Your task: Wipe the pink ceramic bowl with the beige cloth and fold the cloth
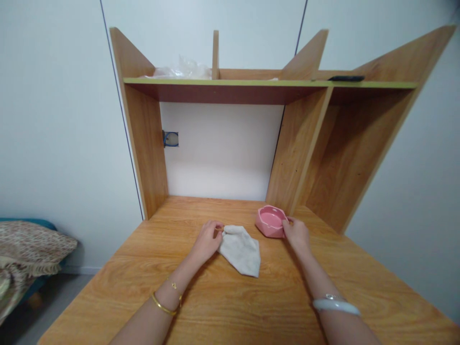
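Observation:
A pale grey cloth (241, 250) lies loosely folded on the wooden desk (230, 306). My left hand (210, 237) pinches the cloth's upper left corner between thumb and fingers. To the right of the cloth, a pink faceted ashtray (270, 223) stands upright on the desktop, its inside facing up. My right hand (296, 235) grips the ashtray's right rim, thumb and fingers closed on it. Cloth and ashtray are apart from each other.
A wooden shelf unit (230, 82) rises from the desk's back edge. Clear plastic bags (183, 69) and a dark flat object (347, 78) lie on it. An open wall socket box (171, 139) shows behind. At the left is a patterned blanket (32, 244).

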Action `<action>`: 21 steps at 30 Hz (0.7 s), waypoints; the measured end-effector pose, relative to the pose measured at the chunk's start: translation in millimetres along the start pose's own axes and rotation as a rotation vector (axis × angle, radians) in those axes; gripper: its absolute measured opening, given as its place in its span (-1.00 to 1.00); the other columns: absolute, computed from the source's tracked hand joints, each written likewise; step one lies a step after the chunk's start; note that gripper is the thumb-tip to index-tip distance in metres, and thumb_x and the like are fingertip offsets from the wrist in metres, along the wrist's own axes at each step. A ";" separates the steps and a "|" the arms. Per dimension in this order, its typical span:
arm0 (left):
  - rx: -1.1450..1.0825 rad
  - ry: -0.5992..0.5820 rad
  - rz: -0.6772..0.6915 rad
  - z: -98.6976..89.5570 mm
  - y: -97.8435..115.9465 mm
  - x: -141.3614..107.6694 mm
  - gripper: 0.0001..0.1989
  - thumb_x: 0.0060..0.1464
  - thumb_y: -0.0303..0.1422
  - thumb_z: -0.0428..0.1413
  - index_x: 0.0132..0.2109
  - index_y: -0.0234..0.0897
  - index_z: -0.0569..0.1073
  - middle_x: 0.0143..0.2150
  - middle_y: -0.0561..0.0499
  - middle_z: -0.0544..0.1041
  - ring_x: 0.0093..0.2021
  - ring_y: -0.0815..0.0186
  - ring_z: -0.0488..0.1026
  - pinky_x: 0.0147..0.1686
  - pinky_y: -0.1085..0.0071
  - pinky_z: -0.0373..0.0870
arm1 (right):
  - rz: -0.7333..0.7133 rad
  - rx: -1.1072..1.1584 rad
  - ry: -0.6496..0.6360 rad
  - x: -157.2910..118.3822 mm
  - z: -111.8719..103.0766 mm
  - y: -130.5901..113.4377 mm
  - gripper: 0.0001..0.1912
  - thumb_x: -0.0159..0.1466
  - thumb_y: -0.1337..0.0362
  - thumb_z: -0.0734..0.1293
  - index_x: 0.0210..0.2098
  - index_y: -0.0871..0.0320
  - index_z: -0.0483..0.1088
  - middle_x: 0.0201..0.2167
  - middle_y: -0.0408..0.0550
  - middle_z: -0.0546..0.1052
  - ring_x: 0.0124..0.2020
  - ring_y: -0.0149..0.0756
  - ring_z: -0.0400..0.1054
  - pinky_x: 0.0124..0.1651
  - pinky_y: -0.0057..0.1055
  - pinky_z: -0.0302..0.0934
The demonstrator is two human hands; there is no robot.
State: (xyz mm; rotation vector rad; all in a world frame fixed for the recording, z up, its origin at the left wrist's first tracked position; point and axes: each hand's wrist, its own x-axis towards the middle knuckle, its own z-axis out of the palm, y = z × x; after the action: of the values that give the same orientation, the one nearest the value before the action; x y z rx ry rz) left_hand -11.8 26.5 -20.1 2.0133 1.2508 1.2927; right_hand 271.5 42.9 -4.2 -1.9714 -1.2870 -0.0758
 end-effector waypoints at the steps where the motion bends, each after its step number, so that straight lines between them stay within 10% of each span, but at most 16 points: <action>1: -0.002 -0.005 -0.003 0.3 -0.8 0.2 -0.77 -0.12 -0.55 0.01 -0.27 -0.27 0.45 -0.26 -0.05 0.48 -0.13 0.24 0.35 -0.05 0.30 0.21 | 0.003 -0.006 -0.002 -0.2 1.0 0.3 -0.64 0.12 0.29 0.15 -0.22 0.30 0.47 -0.36 0.17 0.55 -0.31 -0.16 0.42 -0.34 -0.43 0.17; 21: 0.099 -0.021 -0.051 -0.7 -5.5 1.0 -0.76 -0.11 -0.54 0.01 -0.26 -0.30 0.47 -0.27 -0.09 0.50 -0.16 0.22 0.38 -0.09 0.31 0.24 | 0.099 -0.043 -0.100 -1.4 -1.6 1.9 -0.66 0.14 0.27 0.13 -0.27 0.29 0.46 -0.40 0.16 0.54 -0.29 -0.14 0.42 -0.32 -0.41 0.17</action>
State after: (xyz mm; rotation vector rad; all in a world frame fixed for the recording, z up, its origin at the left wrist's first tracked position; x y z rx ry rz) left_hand -14.8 30.1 -23.4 2.0427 1.3718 1.2049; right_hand 272.9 40.5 -4.7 -2.0953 -1.2576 0.0449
